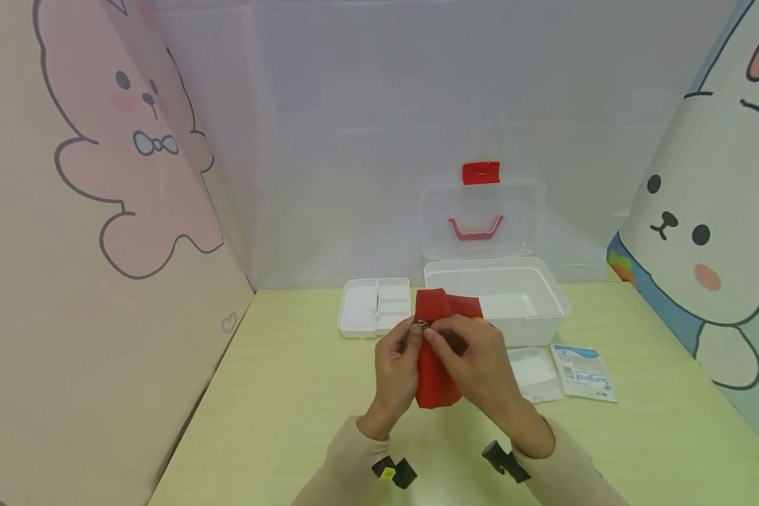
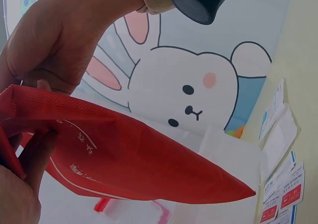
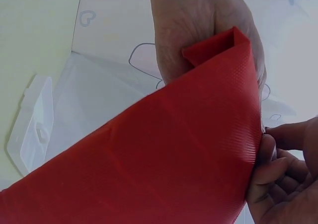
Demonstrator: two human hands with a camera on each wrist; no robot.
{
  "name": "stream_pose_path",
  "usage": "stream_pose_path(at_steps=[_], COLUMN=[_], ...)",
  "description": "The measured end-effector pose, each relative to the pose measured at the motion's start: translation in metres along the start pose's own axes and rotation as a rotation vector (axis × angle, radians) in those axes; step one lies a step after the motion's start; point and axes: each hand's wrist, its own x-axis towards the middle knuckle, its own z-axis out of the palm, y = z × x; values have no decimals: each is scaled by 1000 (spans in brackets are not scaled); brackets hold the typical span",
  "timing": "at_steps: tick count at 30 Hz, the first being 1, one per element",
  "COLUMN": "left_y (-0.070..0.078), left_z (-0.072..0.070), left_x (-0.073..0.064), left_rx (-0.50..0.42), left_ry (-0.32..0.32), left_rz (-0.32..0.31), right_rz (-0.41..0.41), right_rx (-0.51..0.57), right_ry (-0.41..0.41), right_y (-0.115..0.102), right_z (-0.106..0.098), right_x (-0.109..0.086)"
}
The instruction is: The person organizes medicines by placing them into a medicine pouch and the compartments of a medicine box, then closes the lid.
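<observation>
A red fabric pouch (image 1: 438, 379) with pale printing on one face is held up between both hands above the table. My left hand (image 1: 395, 365) grips its left edge, with the thumb by a small metal piece (image 1: 422, 324) near the top. From the other side, my right hand (image 1: 481, 355) pinches beside that metal piece with thumb and forefinger. In the left wrist view the pouch (image 2: 134, 159) tapers to a point. The right wrist view shows the pouch's broad plain side (image 3: 164, 149) and a folded edge at its top. Fingers partly hide the metal piece.
Behind the hands stands an open white case (image 1: 537, 295) with its clear lid (image 1: 525, 218) raised. A white divided tray (image 1: 357, 309) lies left of it. Two flat packets, one pale (image 1: 534, 372) and one printed "Surgical" (image 1: 585, 372), lie on the table to the right.
</observation>
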Motion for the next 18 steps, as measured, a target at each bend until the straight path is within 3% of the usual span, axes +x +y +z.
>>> stream_pose_path(at_steps=[11,18], left_y=[2,3], left_z=[0,-1], left_x=[-2,-3], left_rx=[8,72], left_ry=[-13,-14], left_rz=[-6,38], right_rz=[-30,-80], right_rx=[-60,-98], right_ry=[-8,31], right_y=[-4,-6], right_z=[-1,-5], right_x=[0,1])
